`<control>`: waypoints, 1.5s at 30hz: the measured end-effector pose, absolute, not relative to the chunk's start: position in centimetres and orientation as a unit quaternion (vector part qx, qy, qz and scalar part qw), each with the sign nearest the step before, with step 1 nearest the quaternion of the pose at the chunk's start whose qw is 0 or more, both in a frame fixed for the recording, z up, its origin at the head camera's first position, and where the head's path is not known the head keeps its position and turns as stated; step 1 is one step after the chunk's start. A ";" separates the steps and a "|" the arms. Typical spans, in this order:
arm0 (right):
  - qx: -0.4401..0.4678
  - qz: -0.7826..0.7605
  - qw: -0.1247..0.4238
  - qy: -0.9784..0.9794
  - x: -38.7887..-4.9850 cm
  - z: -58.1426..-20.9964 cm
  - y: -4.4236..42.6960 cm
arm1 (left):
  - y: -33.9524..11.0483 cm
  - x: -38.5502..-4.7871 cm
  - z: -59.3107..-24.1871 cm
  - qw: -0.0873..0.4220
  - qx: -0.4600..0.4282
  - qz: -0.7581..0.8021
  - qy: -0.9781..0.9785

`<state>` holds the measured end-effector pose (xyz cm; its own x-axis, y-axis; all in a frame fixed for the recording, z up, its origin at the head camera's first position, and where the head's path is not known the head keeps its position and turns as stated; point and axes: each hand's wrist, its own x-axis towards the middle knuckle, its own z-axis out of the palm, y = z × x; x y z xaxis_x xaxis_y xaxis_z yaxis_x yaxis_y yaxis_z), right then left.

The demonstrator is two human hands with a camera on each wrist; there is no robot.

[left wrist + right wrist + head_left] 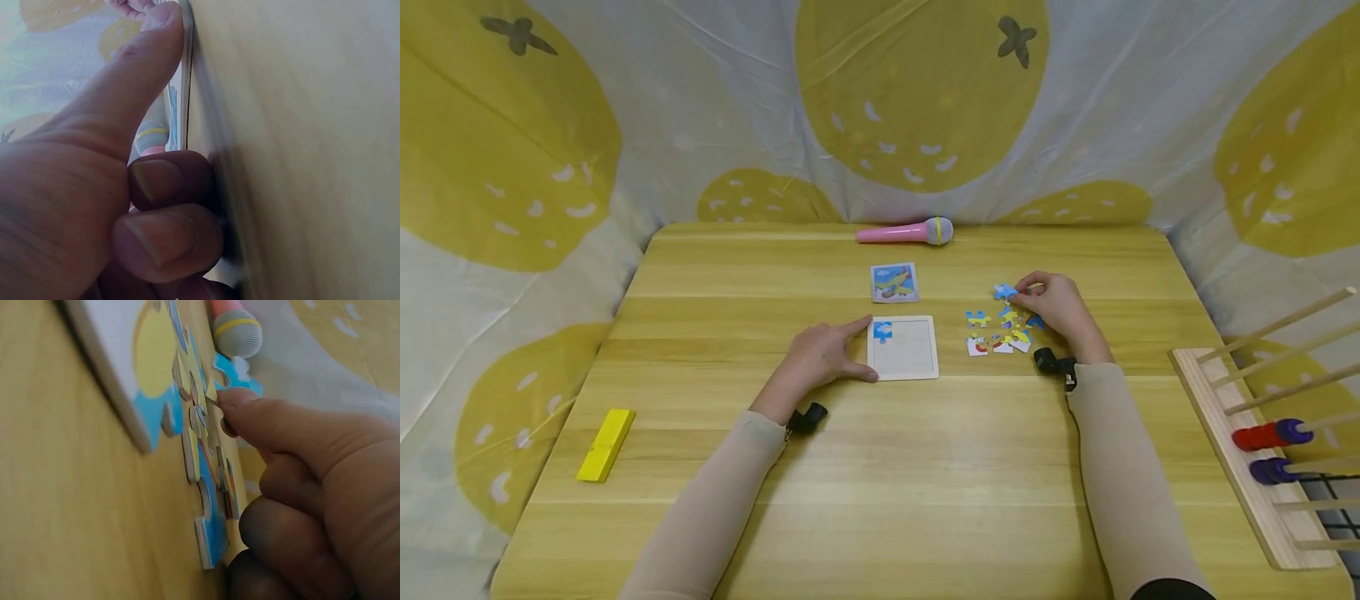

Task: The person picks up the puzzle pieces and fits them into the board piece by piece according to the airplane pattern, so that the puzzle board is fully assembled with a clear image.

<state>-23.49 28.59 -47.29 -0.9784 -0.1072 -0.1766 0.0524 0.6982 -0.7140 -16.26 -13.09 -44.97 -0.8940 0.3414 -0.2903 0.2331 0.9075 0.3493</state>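
Note:
My left hand [820, 354] rests at the left side of a square white puzzle board [906, 357], thumb and index finger spread and touching its edge. One blue puzzle piece [882, 328] lies in the board's upper left corner. To the right, my right hand [1062, 307] pinches a blue-and-white puzzle piece [232, 370] between thumb and fingers, just above the other pieces. Several loose puzzle pieces [977, 318], blue, yellow and white, lie below and beside that hand. Beyond the board is a small picture card [895, 284] showing a yellow plane.
A pink toy microphone [895, 233] lies at the table's far edge. On the left is a yellow block [606, 445]. A wooden rack with pegs [1247, 454] and red and blue rings stands at the right edge. Fruit-patterned cloth [737, 100] hangs around the table.

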 end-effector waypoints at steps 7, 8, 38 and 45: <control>0.043 -0.522 0.133 0.841 -23.6 -47.0 29.3 | -13.2 -16.1 -44.8 0.166 0.154 0.152 0.962; 0.044 -0.536 0.139 0.831 -23.6 -46.9 29.4 | -13.2 -16.1 -44.7 0.166 0.154 0.151 0.962; -0.077 -0.408 0.247 0.876 -23.1 -45.0 13.2 | -12.9 -16.3 -44.8 0.163 0.162 0.148 0.962; -0.079 -0.407 0.226 0.882 -22.9 -45.5 12.1 | -13.1 -16.2 -44.8 0.170 0.157 0.145 0.962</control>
